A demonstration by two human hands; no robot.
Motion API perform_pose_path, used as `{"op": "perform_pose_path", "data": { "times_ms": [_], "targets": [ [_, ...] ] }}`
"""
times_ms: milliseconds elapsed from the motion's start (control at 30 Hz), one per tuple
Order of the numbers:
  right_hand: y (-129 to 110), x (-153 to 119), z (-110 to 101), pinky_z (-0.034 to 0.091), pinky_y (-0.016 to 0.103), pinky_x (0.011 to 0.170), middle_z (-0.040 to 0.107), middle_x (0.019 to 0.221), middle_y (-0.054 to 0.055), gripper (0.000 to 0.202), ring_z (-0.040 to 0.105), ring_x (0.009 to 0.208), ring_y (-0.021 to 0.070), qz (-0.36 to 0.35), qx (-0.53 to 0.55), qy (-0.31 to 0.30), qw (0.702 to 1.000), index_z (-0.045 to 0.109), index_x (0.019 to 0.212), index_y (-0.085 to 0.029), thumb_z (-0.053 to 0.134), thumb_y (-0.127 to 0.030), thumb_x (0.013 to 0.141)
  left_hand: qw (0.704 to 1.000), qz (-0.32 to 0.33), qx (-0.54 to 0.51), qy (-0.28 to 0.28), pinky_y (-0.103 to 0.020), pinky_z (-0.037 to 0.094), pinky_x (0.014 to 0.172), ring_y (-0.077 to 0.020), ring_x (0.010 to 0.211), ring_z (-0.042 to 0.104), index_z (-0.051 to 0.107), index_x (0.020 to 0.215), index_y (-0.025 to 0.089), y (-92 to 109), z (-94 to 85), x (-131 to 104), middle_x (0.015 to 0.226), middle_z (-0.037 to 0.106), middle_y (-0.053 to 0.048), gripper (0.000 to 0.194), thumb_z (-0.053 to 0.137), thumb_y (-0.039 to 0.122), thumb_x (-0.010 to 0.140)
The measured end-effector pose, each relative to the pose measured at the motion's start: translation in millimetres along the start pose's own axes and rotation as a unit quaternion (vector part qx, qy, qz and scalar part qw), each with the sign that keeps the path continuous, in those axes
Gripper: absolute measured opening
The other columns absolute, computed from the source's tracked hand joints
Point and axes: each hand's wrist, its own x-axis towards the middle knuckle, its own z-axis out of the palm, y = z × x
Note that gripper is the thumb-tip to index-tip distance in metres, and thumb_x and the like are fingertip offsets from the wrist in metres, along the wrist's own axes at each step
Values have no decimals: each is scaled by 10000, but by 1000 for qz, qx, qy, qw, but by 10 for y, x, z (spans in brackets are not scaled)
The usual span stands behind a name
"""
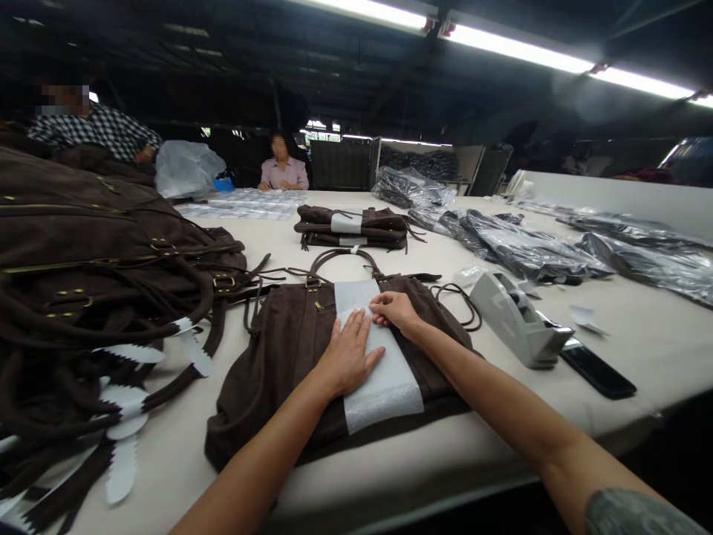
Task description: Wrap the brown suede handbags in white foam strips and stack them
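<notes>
A dark brown bag (290,357) lies flat on the table in front of me, its looped handle pointing away. Around its middle runs a band of white foam wrap (390,383). My left hand (350,353) rests flat on the foam with fingers spread, holding nothing. Just right of it, my right hand (393,308) has its fingertips pinched together at the foam's right edge; whatever is between them is too small to make out. A grey tape dispenser (515,319) stands to the right of the bag.
Brown bags (100,245) are piled at the left, with white toothed strips (122,468). Folded wrapped bags (350,227) lie beyond. A phone (598,368) and plastic-covered items (518,241) are at the right. Two people sit or stand across the table (445,446).
</notes>
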Motion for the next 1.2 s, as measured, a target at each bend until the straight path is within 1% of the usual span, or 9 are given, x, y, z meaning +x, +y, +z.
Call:
{"op": "perform_pose_path", "data": {
  "times_ms": [300, 500, 567, 667, 767, 867, 967, 1100, 1200],
  "targets": [
    [71, 88, -142, 285, 150, 334, 538, 397, -62, 474, 481, 336, 83, 6, -129, -14, 992, 383, 734, -216, 846, -319, 725, 1000, -4, 15, -13, -526, 111, 1223, -273, 1510, 88, 231, 1523, 42, 15, -19, -10, 1614, 130, -167, 707, 335, 483, 980],
    [58, -160, -272, 378, 206, 462, 591, 469, -34, 400, 573, 449, 129, 2, -234, -14, 972, 477, 719, -197, 858, -309, 680, 1000, 2, 14, 0, -532, 132, 1218, -277, 1507, 108, 239, 1523, 56, -19, 13, -8, 1613, 137, -168, 700, 334, 485, 978],
    [29, -317, -300, 438, 236, 572, 650, 594, -19, 317, 630, 577, 152, -49, -287, 42, 956, 534, 782, -195, 825, -297, 710, 1000, 2, 13, 0, -531, 137, 1217, -278, 1506, 108, 239, 1522, 52, -21, 15, -9, 1612, 135, -170, 704, 328, 490, 978],
    [33, -504, -317, 489, 294, 800, 707, 904, 22, 133, 660, 872, 180, -220, -361, 112, 899, 605, 952, -211, 672, -257, 847, 1000, 2, 14, 1, -525, 136, 1218, -276, 1507, 106, 246, 1519, 49, -22, 24, -4, 1614, 130, -165, 709, 320, 501, 977],
    [114, -526, -294, 427, 338, 1038, 646, 1243, 80, 337, 563, 1194, 187, -340, -375, 27, 862, 555, 1262, -192, 504, -186, 929, 1000, 0, 18, 7, -529, 131, 1216, -278, 1506, 106, 256, 1516, 50, -37, 46, 17, 1611, 143, -170, 714, 317, 510, 973],
    [190, -425, -223, 283, 449, 1177, 464, 1485, 123, 501, 361, 1416, 220, -310, -413, -77, 853, 377, 1476, -141, 408, -251, 987, 1000, 4, 21, 12, -532, 139, 1213, -275, 1505, 119, 256, 1518, 59, -68, 82, 49, 1607, 154, -174, 716, 300, 517, 970],
    [126, -374, -159, 192, 549, 1198, 334, 1567, 106, 537, 227, 1480, 255, -254, -443, -100, 854, 304, 1526, -140, 334, -318, 1020, 999, 19, 26, 24, -543, 164, 1206, -280, 1501, 142, 265, 1515, 58, -120, 138, 67, 1603, 175, -176, 720, 285, 522, 964],
    [-215, -515, -370, 261, 443, 1199, 441, 1507, 95, 516, 339, 1434, 242, -292, -401, 14, 868, 395, 1484, -122, 385, -303, 1001, 998, 36, 29, 51, -566, 219, 1186, -304, 1487, 199, 315, 1493, 45, -252, 251, 101, 1586, 236, -188, 737, 283, 538, 946],
    [-444, -748, -918, 315, 274, 1166, 517, 1452, 47, 468, 442, 1365, 182, -320, -352, 143, 868, 481, 1431, -178, 461, -273, 973, 994, 55, 32, 87, -589, 259, 1160, -327, 1467, 252, 364, 1468, 40, -362, 338, 161, 1563, 293, -200, 737, 279, 534, 928]
  ]
}}
